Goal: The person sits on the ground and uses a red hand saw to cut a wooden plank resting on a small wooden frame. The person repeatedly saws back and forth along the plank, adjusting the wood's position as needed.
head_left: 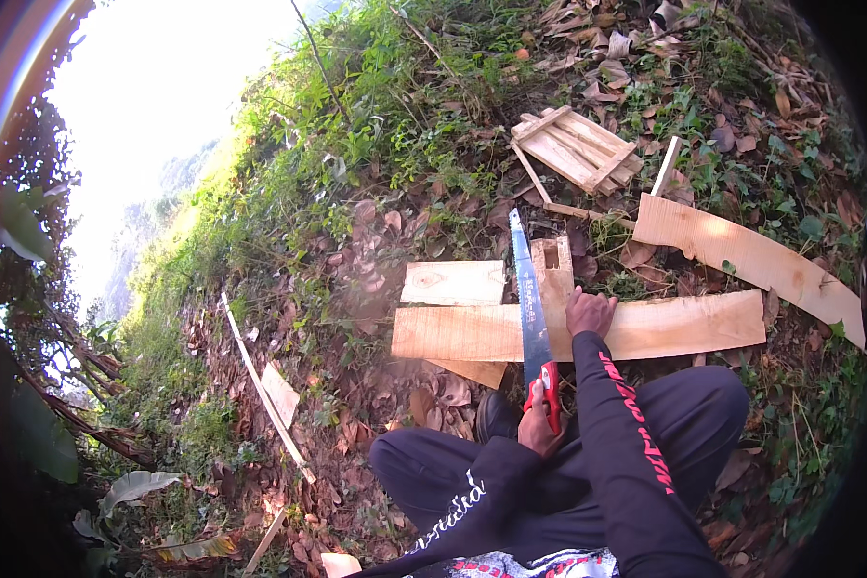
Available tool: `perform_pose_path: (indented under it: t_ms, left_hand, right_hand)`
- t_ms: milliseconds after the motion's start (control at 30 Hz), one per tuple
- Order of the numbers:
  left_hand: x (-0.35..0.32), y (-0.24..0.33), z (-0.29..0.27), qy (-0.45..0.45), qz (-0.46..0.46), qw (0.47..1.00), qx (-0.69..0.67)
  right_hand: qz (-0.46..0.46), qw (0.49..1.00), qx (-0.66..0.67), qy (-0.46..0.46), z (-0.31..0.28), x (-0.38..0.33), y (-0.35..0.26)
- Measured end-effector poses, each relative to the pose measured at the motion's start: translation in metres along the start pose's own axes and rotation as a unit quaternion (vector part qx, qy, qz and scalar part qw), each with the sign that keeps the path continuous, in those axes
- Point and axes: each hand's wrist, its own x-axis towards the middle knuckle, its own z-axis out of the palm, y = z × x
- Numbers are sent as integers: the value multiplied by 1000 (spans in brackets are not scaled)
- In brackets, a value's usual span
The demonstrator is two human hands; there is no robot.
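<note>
My left hand (pixel 541 424) is closed round the red handle of a hand saw (pixel 532 299). The saw's long blade points away from me and crosses a long pale plank (pixel 674 328), its toothed edge toward the left. Just right of the blade, my right hand (pixel 591 314) presses on the plank with its fingers curled over the far side. Under and beyond the plank sits a wooden block (pixel 552 258) with a dark square hole. A short board (pixel 453 281) lies along the plank's far left edge, and another board end (pixel 477 372) sticks out from beneath its near side.
A slatted wooden panel (pixel 583 144) lies on the leaves at the far side. Another long board (pixel 742 255) stretches to the right. On the left slope are a thin strip (pixel 265 395) and a small board (pixel 279 393). My bent legs (pixel 684 414) flank the work.
</note>
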Motion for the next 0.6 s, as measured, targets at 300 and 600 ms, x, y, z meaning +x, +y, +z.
perform_pose_path:
  t_ms: [300, 600]
  left_hand:
    - [-4, -1, 0, 8, -2, 1000, -7]
    - [-3, 4, -4, 8, -11, 1000, 7]
  right_hand:
    - [-2, 1000, 11, 2, 3, -1, -2]
    - [0, 1000, 26, 14, 7, -2, -1]
